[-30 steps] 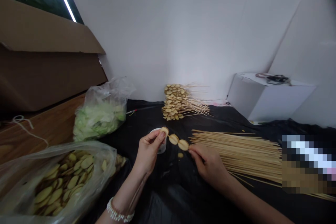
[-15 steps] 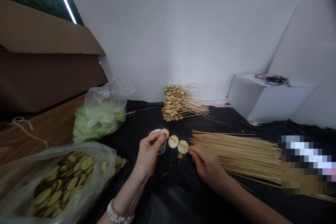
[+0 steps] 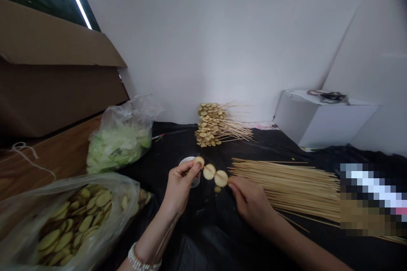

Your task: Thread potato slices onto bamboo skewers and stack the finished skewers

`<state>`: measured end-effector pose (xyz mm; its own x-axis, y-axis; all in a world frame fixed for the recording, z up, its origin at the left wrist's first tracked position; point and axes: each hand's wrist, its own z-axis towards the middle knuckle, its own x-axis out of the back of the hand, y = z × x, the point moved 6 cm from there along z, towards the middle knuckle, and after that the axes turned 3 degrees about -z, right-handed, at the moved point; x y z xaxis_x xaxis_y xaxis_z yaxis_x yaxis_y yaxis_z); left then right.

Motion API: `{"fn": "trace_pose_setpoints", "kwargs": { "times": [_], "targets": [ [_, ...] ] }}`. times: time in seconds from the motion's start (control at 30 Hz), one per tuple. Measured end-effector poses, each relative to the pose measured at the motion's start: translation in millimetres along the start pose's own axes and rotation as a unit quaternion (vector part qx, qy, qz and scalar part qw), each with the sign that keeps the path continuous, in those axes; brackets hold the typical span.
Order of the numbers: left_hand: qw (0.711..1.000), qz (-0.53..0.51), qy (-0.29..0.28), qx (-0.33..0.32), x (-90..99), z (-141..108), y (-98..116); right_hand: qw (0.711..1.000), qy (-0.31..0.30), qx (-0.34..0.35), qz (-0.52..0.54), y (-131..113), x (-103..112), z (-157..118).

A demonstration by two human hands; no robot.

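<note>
Between thumb and fingers, my left hand (image 3: 182, 180) pinches a round potato slice (image 3: 199, 161) at the left end of a skewer. Two more pale potato slices (image 3: 215, 174) sit side by side along that skewer. My right hand (image 3: 249, 197) is closed on the skewer just right of them; most of the stick is hidden by the hand. Behind my left fingers stands a white cup (image 3: 194, 183), partly covered. A small slice (image 3: 218, 189) shows below the skewered ones, on the black cover. Close to my right hand lies a wide bundle of bare bamboo skewers (image 3: 299, 184).
A pile of loaded potato skewers (image 3: 210, 127) lies by the wall. On the left are an open plastic bag of potato slices (image 3: 74, 224), a bag of pale green vegetables (image 3: 119, 146) and a cardboard box (image 3: 60, 93). A white box (image 3: 337, 125) stands at right.
Almost nothing differs: both hands keep the same hold on the potato slice and the skewer. The whole view has shifted very slightly.
</note>
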<state>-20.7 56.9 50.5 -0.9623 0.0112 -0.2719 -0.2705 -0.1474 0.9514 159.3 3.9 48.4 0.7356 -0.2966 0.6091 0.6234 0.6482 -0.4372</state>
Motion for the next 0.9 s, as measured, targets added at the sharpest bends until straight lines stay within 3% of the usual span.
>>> {"fn": "trace_pose_setpoints", "kwargs": {
  "times": [0.23,0.47,0.9],
  "targets": [
    [1.000,0.005,0.003,0.002,-1.1,-0.9,2.0,0.991,-0.059,-0.084,0.081,2.9,-0.2,5.1],
    [1.000,0.013,0.006,-0.001,-0.8,-1.9,0.8,1.000,-0.005,-0.018,0.018,-0.2,-1.6,0.8],
    [1.000,0.015,0.008,-0.013,-1.3,-2.2,4.3,1.000,0.008,0.002,0.008,-0.9,3.2,2.8]
  ]
}}
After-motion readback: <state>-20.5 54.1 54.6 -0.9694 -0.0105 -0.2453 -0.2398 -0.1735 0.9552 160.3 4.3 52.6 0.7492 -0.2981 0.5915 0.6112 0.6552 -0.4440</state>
